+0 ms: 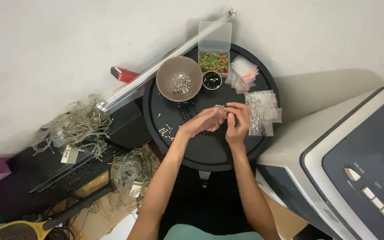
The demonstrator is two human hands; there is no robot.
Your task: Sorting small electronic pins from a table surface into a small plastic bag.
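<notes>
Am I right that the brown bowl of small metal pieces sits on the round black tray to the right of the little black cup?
Not quite: the head view shows the brown bowl to the left of the little black cup; it does sit on the round black tray and holds small metal pieces.

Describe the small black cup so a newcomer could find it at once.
Start at the round black tray. At its far edge, the small black cup sits between the brown bowl and the clear bags. It alone holds dark pieces.
</notes>
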